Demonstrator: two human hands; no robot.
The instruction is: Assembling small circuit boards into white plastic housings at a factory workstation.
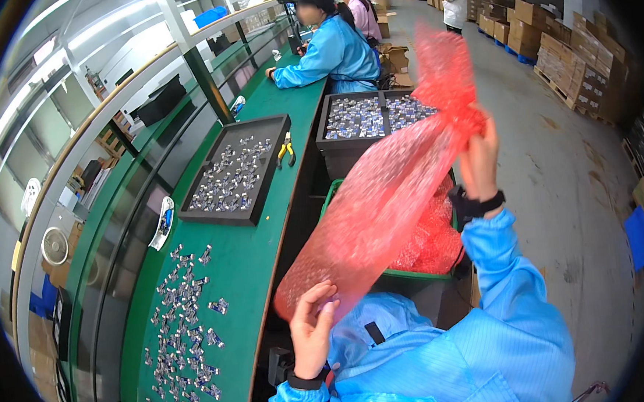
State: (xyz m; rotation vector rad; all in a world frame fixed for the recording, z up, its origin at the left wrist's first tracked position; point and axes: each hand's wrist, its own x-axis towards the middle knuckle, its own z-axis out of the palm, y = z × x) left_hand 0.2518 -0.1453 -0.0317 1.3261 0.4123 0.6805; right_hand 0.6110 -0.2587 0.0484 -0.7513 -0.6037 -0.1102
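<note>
A translucent red bubble-wrap bag stretches diagonally in front of me, blurred in places by motion. High on the right, my right hand is closed around its gathered neck, and the loose end flares above the fist. At the lower left end, the fingers of my left hand pinch the bag's edge. Behind it, more red bubble wrap fills a green crate. Many small electronic parts with metal ends lie scattered on the green workbench to my left.
Farther along the bench are a black tray of similar parts and yellow-handled pliers. A filled black partitioned box stands beside the bench. A co-worker in blue sits beyond. Stacked cartons line the aisle at right.
</note>
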